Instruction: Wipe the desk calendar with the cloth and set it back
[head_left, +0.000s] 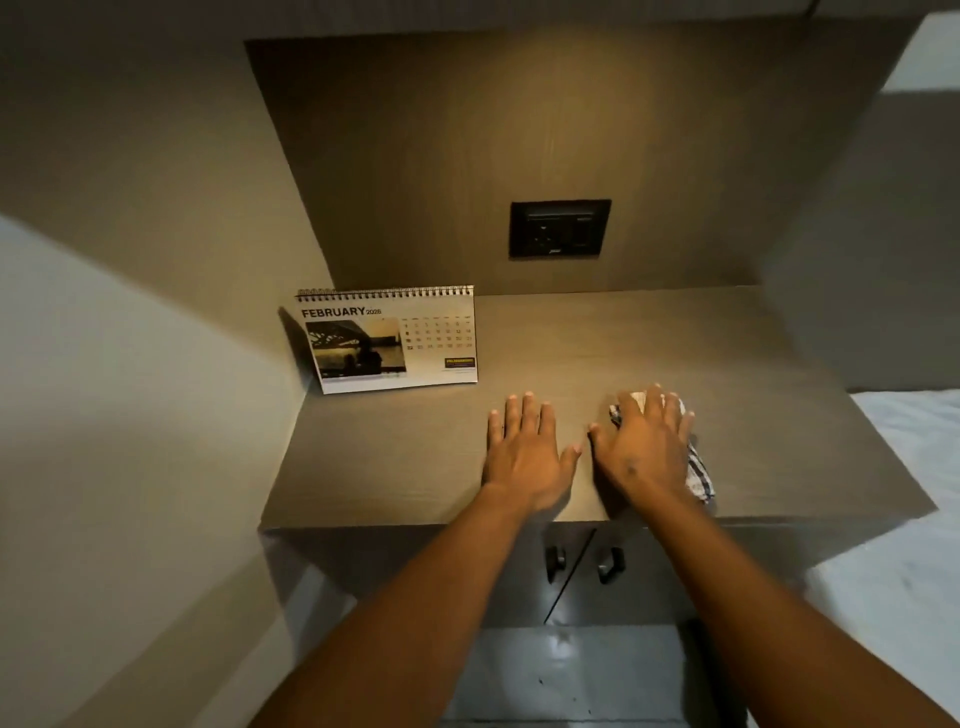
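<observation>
A dark wood-grain desk (675, 353) filled the alcove, its back panel (467, 130) carrying a black socket plate (560, 228). Below the front edge, two cabinet doors (644, 587) showed small dark handles (609, 565), partly screened by the person's forearms. A white surface (904, 467) at far right was cut off by the frame. The desk calendar (389, 340), open at February, stood upright in the back left corner, apart from both hands, its date grid too small to read. The left hand (524, 457) lay flat on the desk, fingers spread, holding nothing. The right hand (647, 449) pressed flat, fingers extended, on a checked cloth (698, 475), which showed only at the fingertips and beside the wrist.
</observation>
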